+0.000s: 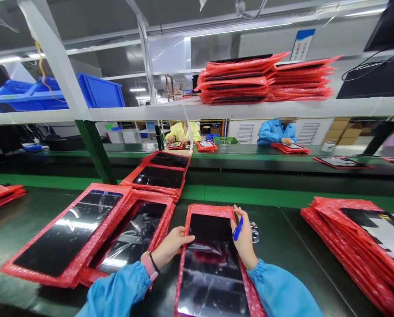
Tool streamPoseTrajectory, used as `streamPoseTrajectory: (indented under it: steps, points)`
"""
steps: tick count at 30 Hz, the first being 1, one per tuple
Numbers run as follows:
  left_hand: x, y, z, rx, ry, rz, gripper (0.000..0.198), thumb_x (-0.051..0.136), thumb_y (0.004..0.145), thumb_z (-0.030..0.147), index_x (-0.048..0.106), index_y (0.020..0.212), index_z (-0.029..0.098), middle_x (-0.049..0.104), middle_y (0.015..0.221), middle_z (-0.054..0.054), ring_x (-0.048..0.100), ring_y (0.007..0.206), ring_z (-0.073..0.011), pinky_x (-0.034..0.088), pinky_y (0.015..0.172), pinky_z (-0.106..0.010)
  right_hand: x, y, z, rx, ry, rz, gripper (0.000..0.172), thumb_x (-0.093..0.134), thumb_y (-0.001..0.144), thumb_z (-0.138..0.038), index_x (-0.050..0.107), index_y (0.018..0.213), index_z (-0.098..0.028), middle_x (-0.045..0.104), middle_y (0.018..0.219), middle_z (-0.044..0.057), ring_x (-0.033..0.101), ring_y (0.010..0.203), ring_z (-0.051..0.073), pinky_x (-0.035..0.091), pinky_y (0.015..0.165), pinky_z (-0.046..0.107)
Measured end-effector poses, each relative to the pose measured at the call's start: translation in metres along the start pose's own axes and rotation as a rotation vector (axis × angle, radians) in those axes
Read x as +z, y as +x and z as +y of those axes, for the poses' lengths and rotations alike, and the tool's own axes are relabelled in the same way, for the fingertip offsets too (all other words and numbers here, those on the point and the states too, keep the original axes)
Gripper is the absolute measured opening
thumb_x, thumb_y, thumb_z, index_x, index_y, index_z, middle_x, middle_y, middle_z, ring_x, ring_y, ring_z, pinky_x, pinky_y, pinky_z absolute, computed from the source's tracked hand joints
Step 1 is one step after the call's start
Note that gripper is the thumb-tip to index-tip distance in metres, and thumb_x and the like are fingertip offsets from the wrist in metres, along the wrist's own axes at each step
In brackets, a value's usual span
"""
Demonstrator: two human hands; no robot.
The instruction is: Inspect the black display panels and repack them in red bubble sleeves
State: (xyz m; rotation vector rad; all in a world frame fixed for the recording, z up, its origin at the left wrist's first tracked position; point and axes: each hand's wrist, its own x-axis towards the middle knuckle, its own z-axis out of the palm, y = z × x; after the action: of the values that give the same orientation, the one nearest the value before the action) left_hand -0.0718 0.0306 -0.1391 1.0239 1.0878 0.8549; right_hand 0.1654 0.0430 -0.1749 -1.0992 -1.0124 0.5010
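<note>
In front of me a black glossy screen panel (213,264) lies on a red bubble-wrap bag (181,281). My left hand (173,245) grips the left edge, its thumb over the panel's border and its fingers partly hidden at the side. My right hand (245,240) is closed around a blue pen (238,229), with fingertips touching the bag's upper right corner. Behind that hand a small clear object (255,232) shows on the bench; I cannot make out its kind. To the left, another black panel (71,231) rests on a stack of red bags, beside a similar panel (134,233).
More panels on red bags (160,177) reach toward the back. At right stands a stack of red bags (345,246) with a white-and-black panel on top. Overhead, a shelf (150,111) holds blue bins (101,91) and red bags (236,81). Two people sit across the bench.
</note>
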Motion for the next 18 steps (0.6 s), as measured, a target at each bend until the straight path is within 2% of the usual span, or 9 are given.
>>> streamPoseTrajectory:
  steps: [3,6,10,11,14,16,18]
  points:
    - [0.007,0.002,0.011,0.068,0.003,-0.050,0.040,0.085,0.052,0.031,0.064,0.082,0.014,0.066,0.077,-0.003,0.062,0.077,-0.0184,0.045,0.079,-0.032,-0.017,0.003,0.000,-0.053,-0.067,0.031,0.028,0.062,0.075,-0.037,0.054,0.098,-0.024,0.060,0.133,0.015,0.045,0.136,0.030,0.030,0.111,0.050]
    - [0.011,0.000,0.020,0.124,0.022,-0.081,0.031,0.081,0.058,0.031,0.066,0.079,0.014,0.069,0.081,-0.005,0.063,0.088,-0.0238,0.043,0.089,-0.035,-0.042,0.008,-0.003,-0.057,-0.132,0.092,0.031,0.062,0.076,-0.040,0.053,0.100,-0.023,0.059,0.135,0.019,0.050,0.131,0.033,0.035,0.106,0.053]
    - [0.007,0.000,0.020,0.155,0.039,-0.023,0.033,0.076,0.063,0.032,0.066,0.090,0.015,0.071,0.096,-0.008,0.060,0.104,-0.0272,0.038,0.099,-0.038,-0.070,0.018,-0.011,-0.023,-0.174,0.130,0.030,0.060,0.079,-0.046,0.055,0.096,-0.022,0.067,0.120,0.020,0.069,0.098,0.031,0.053,0.081,0.046]
    - [0.006,0.001,0.018,0.150,0.041,-0.008,0.037,0.075,0.063,0.032,0.066,0.094,0.015,0.071,0.100,-0.009,0.059,0.107,-0.0280,0.037,0.100,-0.038,-0.076,0.023,-0.012,-0.021,-0.177,0.144,0.029,0.059,0.080,-0.047,0.055,0.095,-0.022,0.068,0.119,0.019,0.070,0.094,0.030,0.054,0.079,0.045]
    - [0.000,0.004,0.012,0.125,0.056,0.031,0.044,0.074,0.061,0.032,0.064,0.099,0.012,0.070,0.106,-0.014,0.058,0.111,-0.0303,0.037,0.101,-0.040,-0.090,0.037,-0.009,-0.005,-0.196,0.208,0.036,0.063,0.076,-0.051,0.057,0.096,-0.022,0.068,0.120,0.017,0.067,0.104,0.030,0.050,0.088,0.046]
    - [-0.007,0.005,0.011,0.115,0.076,0.063,0.043,0.073,0.061,0.031,0.064,0.099,0.013,0.070,0.106,-0.014,0.058,0.112,-0.0306,0.037,0.102,-0.040,-0.099,0.044,-0.001,0.052,-0.203,0.198,0.041,0.069,0.068,-0.054,0.060,0.093,-0.022,0.072,0.109,0.015,0.068,0.101,0.032,0.051,0.087,0.047]
    - [-0.018,0.004,0.016,0.113,0.106,0.098,0.040,0.072,0.062,0.029,0.065,0.098,0.014,0.072,0.104,-0.012,0.059,0.112,-0.0300,0.036,0.103,-0.040,-0.104,0.047,0.008,0.128,-0.188,0.135,0.042,0.073,0.063,-0.056,0.064,0.085,-0.021,0.076,0.091,0.013,0.071,0.089,0.033,0.054,0.079,0.046]
